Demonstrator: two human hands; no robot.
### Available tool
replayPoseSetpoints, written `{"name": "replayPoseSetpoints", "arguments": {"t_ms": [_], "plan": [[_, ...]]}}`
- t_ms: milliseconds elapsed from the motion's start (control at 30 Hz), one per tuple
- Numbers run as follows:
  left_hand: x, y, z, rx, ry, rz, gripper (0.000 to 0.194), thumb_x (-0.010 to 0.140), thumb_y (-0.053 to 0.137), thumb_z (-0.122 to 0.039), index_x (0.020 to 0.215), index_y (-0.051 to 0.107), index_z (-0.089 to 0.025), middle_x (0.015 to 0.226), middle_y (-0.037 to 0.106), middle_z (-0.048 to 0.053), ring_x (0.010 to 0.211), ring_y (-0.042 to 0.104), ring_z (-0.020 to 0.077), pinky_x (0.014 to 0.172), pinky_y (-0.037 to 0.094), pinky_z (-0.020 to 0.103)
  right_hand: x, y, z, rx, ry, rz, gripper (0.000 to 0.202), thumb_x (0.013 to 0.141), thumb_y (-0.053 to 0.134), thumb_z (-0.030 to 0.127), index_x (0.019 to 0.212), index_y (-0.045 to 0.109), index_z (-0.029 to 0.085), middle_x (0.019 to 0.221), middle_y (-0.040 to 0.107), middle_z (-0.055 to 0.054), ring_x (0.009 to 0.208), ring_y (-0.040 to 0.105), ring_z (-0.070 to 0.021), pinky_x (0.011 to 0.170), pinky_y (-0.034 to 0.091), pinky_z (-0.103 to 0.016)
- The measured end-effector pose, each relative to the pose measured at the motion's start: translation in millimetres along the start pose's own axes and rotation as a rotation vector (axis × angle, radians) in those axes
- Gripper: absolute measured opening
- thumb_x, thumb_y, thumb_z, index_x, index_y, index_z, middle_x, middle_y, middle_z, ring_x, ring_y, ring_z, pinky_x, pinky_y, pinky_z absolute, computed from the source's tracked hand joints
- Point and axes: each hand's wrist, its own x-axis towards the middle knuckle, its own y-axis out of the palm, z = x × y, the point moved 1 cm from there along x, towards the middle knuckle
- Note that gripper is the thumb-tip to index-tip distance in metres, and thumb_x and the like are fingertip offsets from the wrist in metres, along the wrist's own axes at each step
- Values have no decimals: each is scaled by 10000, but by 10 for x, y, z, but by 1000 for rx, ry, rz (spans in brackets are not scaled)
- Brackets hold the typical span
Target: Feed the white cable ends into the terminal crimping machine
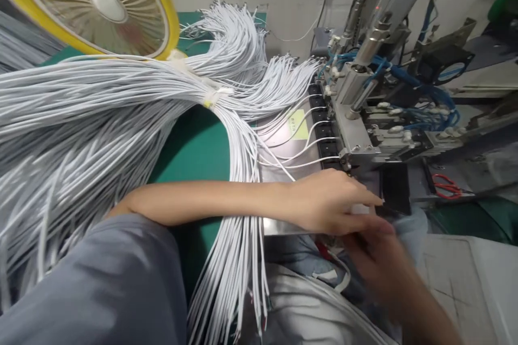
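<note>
My left hand [334, 202] reaches across the front of the metal plate [277, 225], fingers bent together with the thumb. A single white cable [279, 160] runs beneath this hand, and what the fingers hold is hidden. Just below, and touching or nearly touching its fingertips, is my right hand [374, 250], smeared by motion. Several white cables [301, 161] end in a row of black slots [327, 132] on the machine [356, 113]. A large bundle of white cables [238, 140], tied in the middle, passes under my left forearm.
A yellow fan [172, 11] stands at the back left. More white cables [60, 91] cover the left side of the green mat [194, 145]. Red-handled pliers [447, 186] lie to the right, past a black block [394, 186]. A yellow label [298, 125] sits on the plate.
</note>
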Motion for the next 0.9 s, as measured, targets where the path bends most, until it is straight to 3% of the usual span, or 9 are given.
{"name": "replayPoseSetpoints", "arguments": {"t_ms": [133, 200, 267, 433, 567, 733, 900], "plan": [[0, 50, 77, -282, 51, -36, 276, 854, 563, -299, 1064, 618, -127, 849, 650, 64, 736, 601, 118, 627, 436, 199, -1, -272, -51, 115, 105, -258, 51, 742, 640, 241, 759, 634, 194, 688, 655, -4, 600, 617, -145, 514, 492, -222], [18, 63, 124, -293, 25, -96, 265, 886, 494, -229, 1106, 602, -129, 817, 637, 53, 733, 594, 115, 640, 437, 199, 23, -281, -59, 215, 111, -440, 83, 717, 677, 234, 750, 614, 192, 688, 637, 7, 582, 603, -124, 514, 491, -214], [37, 59, 148, -303, 24, -129, 244, 901, 451, -212, 1041, 633, -130, 765, 618, 43, 710, 582, 108, 639, 436, 194, 61, -240, -75, 325, 66, -532, 94, 726, 677, 232, 787, 616, 194, 676, 624, 14, 562, 588, -110, 505, 482, -211], [61, 32, 125, -355, 6, -175, 232, 899, 443, -186, 895, 668, -132, 762, 599, 40, 698, 566, 92, 653, 447, 188, 155, -149, -110, 422, -40, -555, 98, 822, 580, 256, 843, 647, 188, 629, 597, 9, 537, 565, -107, 502, 455, -235], [63, 58, 103, -427, 7, -248, 222, 890, 446, -171, 870, 662, -122, 779, 600, 48, 718, 567, 101, 657, 466, 206, 181, -136, -105, 299, -113, -588, 102, 812, 593, 223, 857, 683, 203, 707, 582, -1, 576, 532, -95, 487, 407, -222], [51, 90, 138, -360, 35, -334, 206, 877, 471, -164, 827, 667, -126, 677, 579, 31, 631, 526, 93, 578, 442, 196, 186, -180, -82, 69, -149, -640, 134, 800, 593, 205, 871, 706, 189, 648, 548, -2, 559, 483, -100, 470, 356, -232], [48, 82, 193, -264, 87, -360, 195, 875, 483, -170, 872, 673, -129, 713, 590, 45, 637, 533, 91, 577, 443, 193, 235, -298, -70, 46, -145, -512, 114, 777, 610, 208, 775, 718, 171, 530, 462, 33, 462, 384, -75, 424, 293, -220]]}}
